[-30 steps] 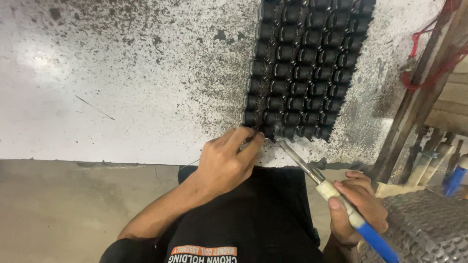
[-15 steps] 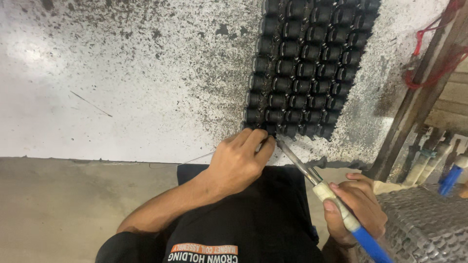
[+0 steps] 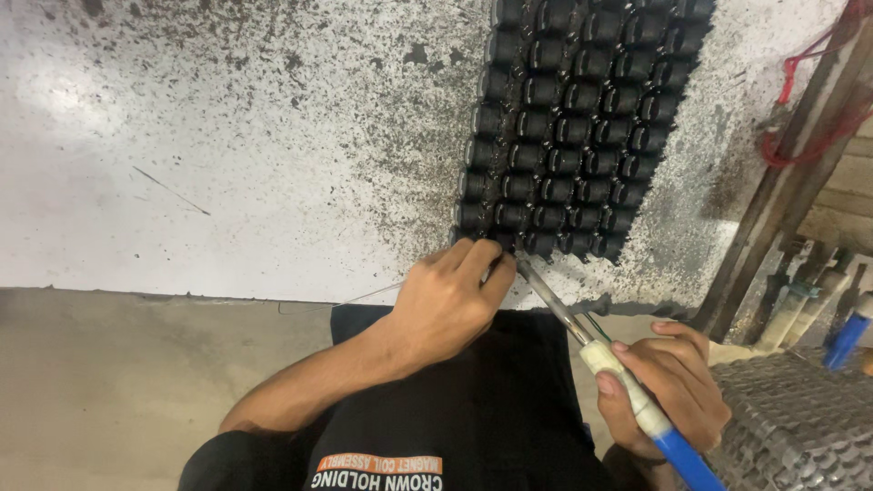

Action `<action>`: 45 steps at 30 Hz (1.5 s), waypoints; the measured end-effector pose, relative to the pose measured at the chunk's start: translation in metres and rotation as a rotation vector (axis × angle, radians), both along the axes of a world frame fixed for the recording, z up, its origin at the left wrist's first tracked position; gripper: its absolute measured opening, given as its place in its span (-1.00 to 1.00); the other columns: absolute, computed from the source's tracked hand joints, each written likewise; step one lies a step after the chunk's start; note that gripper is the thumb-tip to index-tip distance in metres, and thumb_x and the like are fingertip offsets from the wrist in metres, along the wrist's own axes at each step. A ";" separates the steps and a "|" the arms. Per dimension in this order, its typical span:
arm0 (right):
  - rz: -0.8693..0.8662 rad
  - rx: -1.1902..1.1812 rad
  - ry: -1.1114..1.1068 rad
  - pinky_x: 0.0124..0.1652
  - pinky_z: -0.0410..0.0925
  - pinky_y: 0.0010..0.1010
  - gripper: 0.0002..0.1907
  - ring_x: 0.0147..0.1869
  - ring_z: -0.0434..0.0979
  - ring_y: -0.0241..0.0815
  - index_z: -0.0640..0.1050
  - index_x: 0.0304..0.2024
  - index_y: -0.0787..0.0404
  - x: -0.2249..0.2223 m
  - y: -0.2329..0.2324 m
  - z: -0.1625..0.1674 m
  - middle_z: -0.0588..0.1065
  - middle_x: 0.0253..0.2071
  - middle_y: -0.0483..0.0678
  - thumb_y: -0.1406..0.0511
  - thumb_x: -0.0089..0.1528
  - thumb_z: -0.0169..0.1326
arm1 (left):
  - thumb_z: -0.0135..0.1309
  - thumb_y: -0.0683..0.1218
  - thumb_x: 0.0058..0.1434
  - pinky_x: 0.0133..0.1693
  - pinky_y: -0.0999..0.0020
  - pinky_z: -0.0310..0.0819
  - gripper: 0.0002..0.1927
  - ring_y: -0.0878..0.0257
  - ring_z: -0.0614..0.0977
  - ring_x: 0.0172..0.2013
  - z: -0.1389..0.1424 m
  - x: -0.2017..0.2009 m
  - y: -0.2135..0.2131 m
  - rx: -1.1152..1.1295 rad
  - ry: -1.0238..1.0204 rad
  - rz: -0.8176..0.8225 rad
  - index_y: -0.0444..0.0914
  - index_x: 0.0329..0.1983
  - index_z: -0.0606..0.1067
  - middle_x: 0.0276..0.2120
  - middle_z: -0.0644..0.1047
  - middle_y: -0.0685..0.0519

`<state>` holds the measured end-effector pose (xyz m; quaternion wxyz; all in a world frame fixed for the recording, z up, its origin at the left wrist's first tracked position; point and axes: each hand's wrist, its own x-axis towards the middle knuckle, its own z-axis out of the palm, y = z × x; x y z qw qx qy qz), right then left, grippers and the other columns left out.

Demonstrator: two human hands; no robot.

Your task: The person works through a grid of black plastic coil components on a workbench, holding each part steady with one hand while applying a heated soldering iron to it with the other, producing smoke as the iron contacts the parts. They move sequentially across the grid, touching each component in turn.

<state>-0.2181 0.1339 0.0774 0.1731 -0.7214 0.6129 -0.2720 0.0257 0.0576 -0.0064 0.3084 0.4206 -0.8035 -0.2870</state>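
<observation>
Black coils (image 3: 582, 127), speckled white table (image 3: 227, 136), blue-and-white tool handle (image 3: 650, 420).

Dim indoor light; bright glare patch on white table (image 3: 82, 100) upper left; right edge soft, slightly blurred

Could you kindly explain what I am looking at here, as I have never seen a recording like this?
The picture comes from a camera worn on a person's head, looking down at their own two bare hands. In front lies a white worktable, speckled with dark grit. On it stands a block of small black cylinders packed in rows. The left hand rests at the near edge of that block, fingers pinched on something too small to make out. The right hand holds a tool with a white and blue handle; its metal tip reaches up to the left fingers. A grey mesh surface lies at the right.
</observation>
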 end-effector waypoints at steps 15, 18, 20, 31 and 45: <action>0.065 0.018 0.057 0.03 0.46 -0.22 -0.80 -0.23 0.63 -0.14 0.60 -0.25 0.28 -0.005 -0.002 0.006 0.59 -0.40 0.03 0.30 0.13 0.27 | 0.15 -0.23 0.05 -0.43 0.26 0.55 -0.69 0.12 0.60 -0.30 0.007 -0.012 -0.007 0.011 -0.021 -0.010 -0.41 -0.10 0.56 -0.27 0.48 -0.07; 0.071 -0.008 -0.019 0.09 0.47 -0.24 -0.77 -0.23 0.66 -0.18 0.60 -0.16 0.30 -0.020 0.005 0.003 0.61 -0.36 0.07 0.27 0.23 0.27 | 0.17 -0.28 0.11 -0.40 0.26 0.54 -0.70 0.13 0.59 -0.31 0.022 0.002 -0.010 -0.023 0.077 0.049 -0.41 -0.06 0.55 -0.22 0.49 -0.08; 0.025 -0.071 -0.172 0.07 0.50 -0.29 -0.76 -0.24 0.68 -0.22 0.61 -0.10 0.28 -0.028 0.005 -0.008 0.61 -0.35 0.08 0.25 0.29 0.25 | 0.19 -0.31 0.15 -0.37 0.28 0.53 -0.72 0.14 0.58 -0.30 0.030 0.019 -0.009 -0.067 0.143 0.137 -0.39 -0.04 0.54 -0.18 0.50 -0.08; 0.044 -0.032 -0.202 0.03 0.49 -0.14 -0.70 -0.25 0.60 -0.08 0.56 -0.16 0.39 0.004 0.013 -0.030 0.57 -0.32 0.12 0.22 0.27 0.19 | 0.26 -0.29 0.03 -0.33 0.23 0.51 -0.65 0.10 0.60 -0.28 0.002 0.050 0.009 0.025 0.156 0.195 -0.29 -0.07 0.58 -0.19 0.52 -0.02; 0.181 -0.075 0.017 0.02 0.44 -0.16 -0.82 -0.32 0.60 -0.11 0.57 -0.27 0.34 0.038 -0.014 -0.005 0.57 -0.46 0.04 0.34 0.13 0.22 | 0.22 -0.25 0.04 -0.28 0.20 0.53 -0.66 0.08 0.58 -0.24 -0.012 0.049 0.008 0.046 0.139 0.110 -0.33 -0.07 0.56 -0.17 0.51 -0.03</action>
